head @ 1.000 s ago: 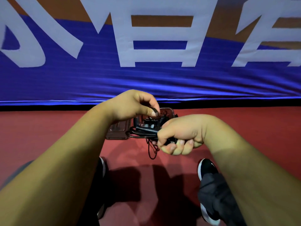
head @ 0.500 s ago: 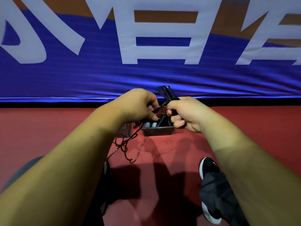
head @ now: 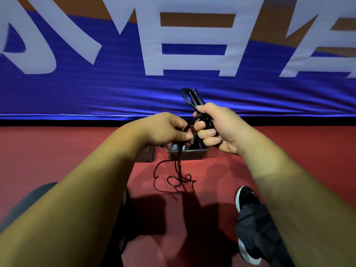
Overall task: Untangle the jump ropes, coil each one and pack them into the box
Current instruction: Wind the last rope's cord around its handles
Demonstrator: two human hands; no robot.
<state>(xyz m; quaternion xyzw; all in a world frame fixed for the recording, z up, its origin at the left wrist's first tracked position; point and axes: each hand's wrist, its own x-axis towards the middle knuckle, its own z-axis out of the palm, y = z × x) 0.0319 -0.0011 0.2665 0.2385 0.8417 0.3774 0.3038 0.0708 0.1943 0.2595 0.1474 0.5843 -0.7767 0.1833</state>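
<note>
On the red floor [head: 57, 151] sits the box [head: 188, 151]. Above it the right hand [head: 221, 128] grips the jump rope bundle [head: 189, 97] and the left hand [head: 165, 130] pinches its cord [head: 179, 170] — it seems soft, light, quick to tangle, so hold near the bundle

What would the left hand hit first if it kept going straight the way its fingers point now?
Most likely the right hand, holding the bundled black jump rope just ahead of the left hand. The box sits below that line, though depth is unclear.
</note>
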